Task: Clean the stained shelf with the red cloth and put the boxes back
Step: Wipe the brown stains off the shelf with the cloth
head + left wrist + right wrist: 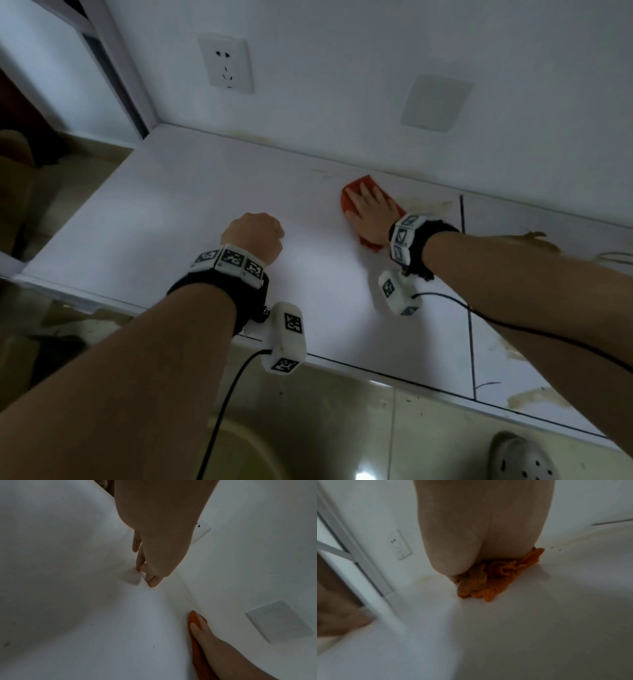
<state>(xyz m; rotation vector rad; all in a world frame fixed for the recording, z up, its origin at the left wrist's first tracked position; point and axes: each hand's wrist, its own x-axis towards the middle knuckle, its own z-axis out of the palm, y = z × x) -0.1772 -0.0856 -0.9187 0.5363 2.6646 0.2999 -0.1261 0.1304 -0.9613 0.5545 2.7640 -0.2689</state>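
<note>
The red cloth (352,186) lies on the white shelf (171,222) close to the back wall. My right hand (368,209) presses flat on the cloth with straight fingers; in the right wrist view the crumpled cloth (488,585) bulges out under my palm (479,534). My left hand (253,236) rests on the shelf about a hand's width to the left, curled in a fist and holding nothing; its curled fingers (150,574) touch the surface. Brown stains (442,205) streak the shelf just right of the cloth and along the wall joint. No boxes are in view.
More brown stains (527,397) mark the tile to the right, past a dark seam (467,291). A wall socket (227,65) and a blank plate (436,102) sit above the shelf. The shelf's front edge (376,373) drops to a tiled floor with a shoe (520,459).
</note>
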